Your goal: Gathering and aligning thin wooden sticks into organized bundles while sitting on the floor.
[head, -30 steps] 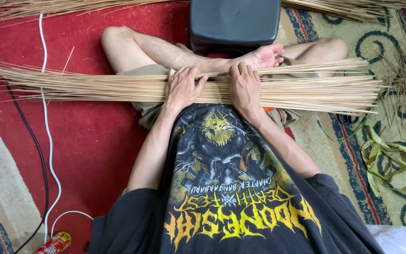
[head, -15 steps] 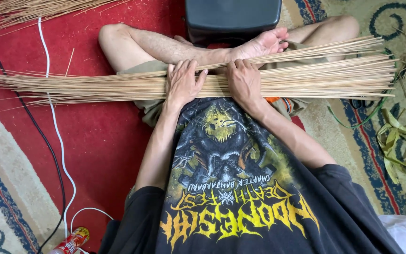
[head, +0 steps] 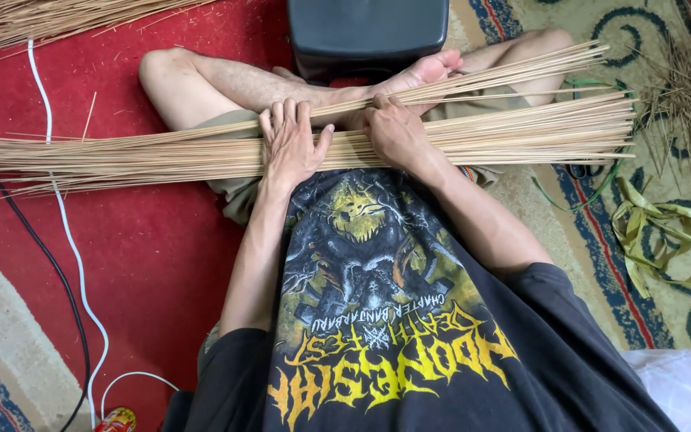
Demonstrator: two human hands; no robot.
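Since a moment ago the bundle of thin sticks point(head: 161, 156) has tilted, its right end now higher. The left hand point(head: 291, 148) lies flat and open on it, fingers spread. The right hand point(head: 396, 132) curls over the sticks, probably closed on some. The bundle rests across the lap; at 12 o'clock stands a dark box point(head: 365, 32), at 3 o'clock lie green leaf strips point(head: 657, 232).

Single head-worn view, looking steeply down from close above, lap and red carpet point(head: 161, 264) filling the frame
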